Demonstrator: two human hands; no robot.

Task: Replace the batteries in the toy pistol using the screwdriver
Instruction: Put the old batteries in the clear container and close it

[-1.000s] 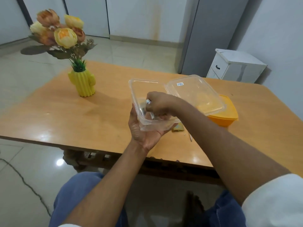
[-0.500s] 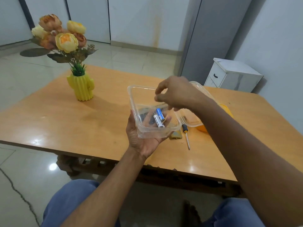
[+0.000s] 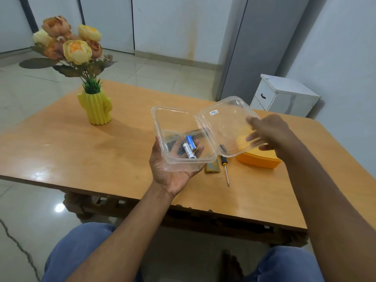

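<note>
Holding a clear plastic hinged box [image 3: 184, 153] in the left hand [image 3: 173, 171], two cylindrical batteries [image 3: 189, 147] inside.
Right hand [image 3: 266, 132], fingers spread loosely on the open lid [image 3: 227, 127], sits right of the batteries, which point near-to-far.

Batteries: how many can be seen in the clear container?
2. A blue battery and a white battery lie side by side on the floor of the clear container. Dark shapes beside them might hide more.

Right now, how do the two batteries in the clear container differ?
The blue battery has a plain blue wrap; the white battery is white with dark print. The blue one lies farther from the person, the white one nearer. Both lie loose, side by side, in the clear container that the left hand holds.
</note>
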